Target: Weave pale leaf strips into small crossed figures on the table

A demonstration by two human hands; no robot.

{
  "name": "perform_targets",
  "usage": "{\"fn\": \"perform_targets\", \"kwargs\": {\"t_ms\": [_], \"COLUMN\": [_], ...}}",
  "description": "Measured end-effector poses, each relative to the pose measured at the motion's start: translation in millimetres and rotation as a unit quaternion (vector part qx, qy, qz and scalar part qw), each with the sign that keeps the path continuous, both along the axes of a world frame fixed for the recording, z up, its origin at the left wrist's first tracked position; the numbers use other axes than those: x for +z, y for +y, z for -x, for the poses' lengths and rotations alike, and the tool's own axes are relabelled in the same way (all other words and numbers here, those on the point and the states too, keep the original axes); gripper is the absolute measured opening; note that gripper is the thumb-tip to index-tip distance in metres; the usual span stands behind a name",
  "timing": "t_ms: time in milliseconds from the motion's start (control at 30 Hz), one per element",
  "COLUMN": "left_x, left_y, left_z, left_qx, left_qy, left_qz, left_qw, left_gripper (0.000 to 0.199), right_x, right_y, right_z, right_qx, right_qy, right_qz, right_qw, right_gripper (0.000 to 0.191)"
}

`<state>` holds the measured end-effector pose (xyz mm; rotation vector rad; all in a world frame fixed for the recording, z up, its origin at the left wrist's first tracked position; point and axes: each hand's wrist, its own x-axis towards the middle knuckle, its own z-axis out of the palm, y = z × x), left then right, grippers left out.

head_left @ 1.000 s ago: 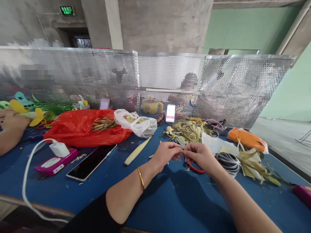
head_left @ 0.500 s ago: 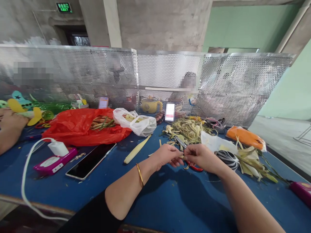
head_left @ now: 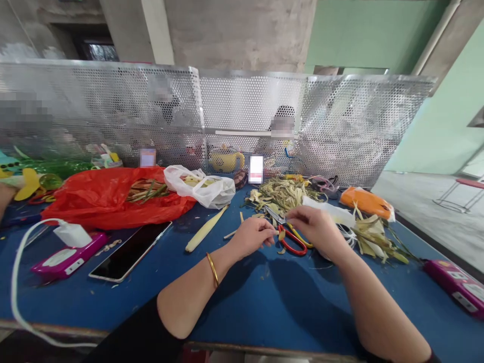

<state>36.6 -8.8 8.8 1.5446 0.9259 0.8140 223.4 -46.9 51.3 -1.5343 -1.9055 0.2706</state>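
Observation:
My left hand point(head_left: 252, 237) is closed in a pinch on a small pale strip of dried husk point(head_left: 277, 233), held just above the blue table. My right hand point(head_left: 313, 226) has its fingertips closed at the pivot end of the blades of a pair of scissors point(head_left: 294, 248). One scissor handle is red and the other yellow; the blades point away toward a heap of dry husks point(head_left: 282, 195). My palm hides part of the yellow handle. Left of my hands lies a pale, tapered husk bundle point(head_left: 206, 230), apart from both.
A red plastic bag point(head_left: 91, 196) and a white bag point(head_left: 204, 189) hold plant strips. A black phone point(head_left: 130, 252) and a purple power strip point(head_left: 71, 259) lie left. An orange packet point(head_left: 366, 201) and husk leaves point(head_left: 378, 237) lie right. A perforated metal screen point(head_left: 249, 111) borders the back.
My right hand has parted from the left and moved right and up to the scissors, whose handles now show more. My left hand keeps its pinch. The view has shifted to the right.

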Motion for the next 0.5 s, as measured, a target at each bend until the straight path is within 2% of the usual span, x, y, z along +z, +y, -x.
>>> {"fn": "perform_targets", "kwargs": {"t_ms": [67, 133, 200, 267, 333, 400, 500], "left_x": [1.5, 1.9, 1.0, -1.1, -3.4, -4.6, -3.7], "left_y": [-3.5, -7.1, -10.4, -13.8, -17.2, -20.6, -24.2], "left_z": [-3.2, -5.8, -7.8, -9.8, -11.5, -12.7, -12.9], "left_qx": [0.012, 0.012, 0.008, 0.0, -0.01, -0.019, -0.03], "left_qy": [-0.033, -0.066, -0.096, -0.12, -0.132, -0.132, -0.125], "left_qz": [0.042, 0.074, 0.104, 0.134, 0.159, 0.171, 0.176], "left_qw": [0.999, 0.995, 0.99, 0.984, 0.978, 0.976, 0.976], "left_gripper": [0.016, 0.018, 0.021, 0.024, 0.026, 0.028, 0.029], "right_x": [3.0, 1.0, -5.2, -13.7, -22.3, -29.9, -37.6], "right_y": [-15.3, -32.6, -47.0, -54.7, -55.2, -50.5, -41.8], "right_z": [-11.3, -21.1, -26.2, -26.0, -22.7, -19.1, -16.6], "right_qx": [-0.05, -0.07, -0.076, -0.057, -0.01, 0.032, 0.054], "right_qy": [-0.035, -0.107, -0.228, -0.371, -0.486, -0.555, -0.608], "right_qz": [-0.057, -0.06, -0.043, -0.04, -0.056, -0.071, -0.068], "right_qw": [0.996, 0.99, 0.97, 0.926, 0.872, 0.828, 0.789], "right_gripper": [0.013, 0.018, 0.022, 0.022, 0.02, 0.02, 0.023]}}
